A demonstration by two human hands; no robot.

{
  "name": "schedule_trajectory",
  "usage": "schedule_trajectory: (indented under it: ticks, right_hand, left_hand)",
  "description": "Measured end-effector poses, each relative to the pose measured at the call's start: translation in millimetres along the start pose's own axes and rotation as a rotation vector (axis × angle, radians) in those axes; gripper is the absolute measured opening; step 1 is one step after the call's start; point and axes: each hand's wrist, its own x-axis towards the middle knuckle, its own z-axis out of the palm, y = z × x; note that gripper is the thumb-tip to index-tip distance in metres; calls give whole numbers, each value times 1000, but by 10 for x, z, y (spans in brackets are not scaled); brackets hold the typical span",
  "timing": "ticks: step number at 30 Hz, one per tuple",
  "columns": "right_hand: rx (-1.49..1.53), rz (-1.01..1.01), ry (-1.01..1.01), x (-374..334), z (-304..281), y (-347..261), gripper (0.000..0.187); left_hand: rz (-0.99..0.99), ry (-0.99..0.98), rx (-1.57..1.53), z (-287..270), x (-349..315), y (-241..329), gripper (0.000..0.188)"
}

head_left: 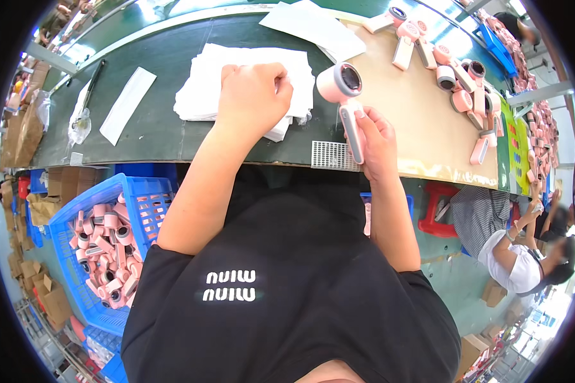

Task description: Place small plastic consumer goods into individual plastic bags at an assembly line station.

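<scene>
My right hand grips a pink handheld fan by its handle. The fan stands upright, its round head with a dark centre on top and a grey strip down the handle. Over a pile of thin white sheets or sleeves rests my left hand, fingers curled closed. Its fingertips are turned away, so whatever they pinch is hidden. By the table's near edge, just below the fan, lies a white sheet of small grid marks.
More pink fans lie on brown board at the right. A white strip and a black pen-like stick lie on the left. A blue crate full of fan parts stands below left. People sit at the right.
</scene>
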Motion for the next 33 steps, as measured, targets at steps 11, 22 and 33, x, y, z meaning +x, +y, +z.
schedule_trajectory:
  ticks: [11, 22, 33]
  right_hand:
    - [402, -16, -609, 267, 305, -217, 50]
    - [337, 172, -561, 347, 276, -301, 43]
    - [-355, 0, -256, -13, 550, -482, 44]
  left_hand:
    - [-126, -24, -257, -141, -77, 36, 23]
    - [-177, -35, -850, -158, -206, -271, 13]
    - [103, 331, -530, -167, -302, -128, 6]
